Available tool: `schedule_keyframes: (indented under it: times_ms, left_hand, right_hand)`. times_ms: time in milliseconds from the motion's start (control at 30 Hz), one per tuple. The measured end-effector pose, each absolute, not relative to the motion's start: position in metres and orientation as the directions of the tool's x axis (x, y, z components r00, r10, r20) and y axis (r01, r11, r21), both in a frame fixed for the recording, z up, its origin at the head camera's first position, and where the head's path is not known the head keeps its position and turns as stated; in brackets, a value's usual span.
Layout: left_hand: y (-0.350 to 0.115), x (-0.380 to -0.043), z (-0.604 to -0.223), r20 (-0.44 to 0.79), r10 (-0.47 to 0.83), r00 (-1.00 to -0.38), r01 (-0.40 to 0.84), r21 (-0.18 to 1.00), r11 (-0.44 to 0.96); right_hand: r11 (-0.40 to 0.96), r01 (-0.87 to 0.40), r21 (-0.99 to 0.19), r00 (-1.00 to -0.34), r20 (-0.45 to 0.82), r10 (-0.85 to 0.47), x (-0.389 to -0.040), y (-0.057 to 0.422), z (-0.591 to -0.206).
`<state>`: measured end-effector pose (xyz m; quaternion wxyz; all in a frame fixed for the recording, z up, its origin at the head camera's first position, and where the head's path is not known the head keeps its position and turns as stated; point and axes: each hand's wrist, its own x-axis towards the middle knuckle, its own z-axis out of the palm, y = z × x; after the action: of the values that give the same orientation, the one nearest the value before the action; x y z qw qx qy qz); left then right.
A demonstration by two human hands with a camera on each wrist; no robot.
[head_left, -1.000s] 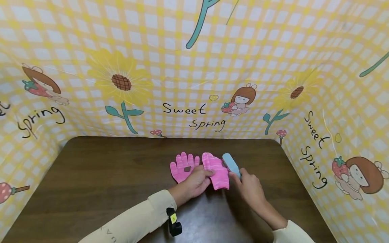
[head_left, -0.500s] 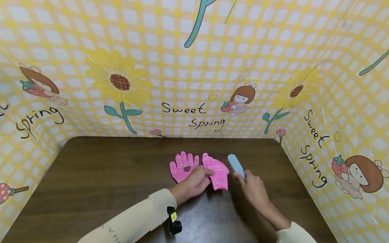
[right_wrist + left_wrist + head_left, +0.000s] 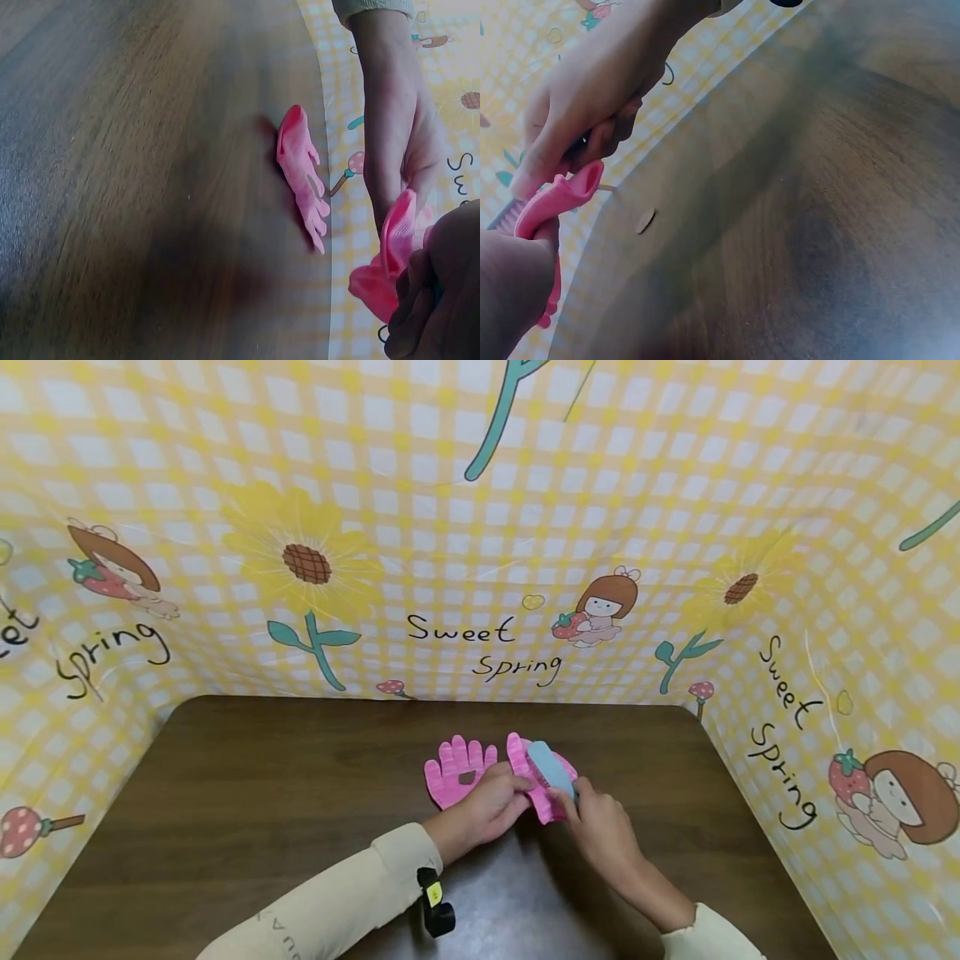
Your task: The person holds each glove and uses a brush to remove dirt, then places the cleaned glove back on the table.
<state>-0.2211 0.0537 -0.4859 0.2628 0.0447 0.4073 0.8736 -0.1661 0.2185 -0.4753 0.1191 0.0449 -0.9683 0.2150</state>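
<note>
In the head view my left hand [image 3: 491,806] pinches a pink glove [image 3: 545,810] at its near left side, holding it up over the table. My right hand [image 3: 606,835] grips a light blue brush [image 3: 551,770], whose bristle side faces the glove and whose back covers part of it. The left wrist view shows the glove's cuff [image 3: 585,182] gaping, with the right hand [image 3: 592,97] close above. A second pink glove [image 3: 448,781], with a dark patch on its palm, lies flat on the table, partly hidden by my left hand.
The brown wooden table [image 3: 262,793] has rounded far corners. A yellow checked sheet [image 3: 450,543] printed with flowers and figures walls it in at the back and sides. A black strap piece [image 3: 437,906] hangs at my left cuff.
The brush first moved right, off the held glove, then came back left over it. The left hand still holds the glove; the other glove stays on the table.
</note>
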Motion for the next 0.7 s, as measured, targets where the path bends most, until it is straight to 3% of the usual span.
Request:
schedule_keyframes:
  times_ms: [700]
  left_hand:
    - [0.0458,-0.2182,-0.4831,-0.142,0.499,-0.855,-0.431,0.731,-0.529]
  right_hand:
    - [0.952,-0.118,-0.284,-0.942,0.334,-0.017,-0.1707,0.2262,-0.4755]
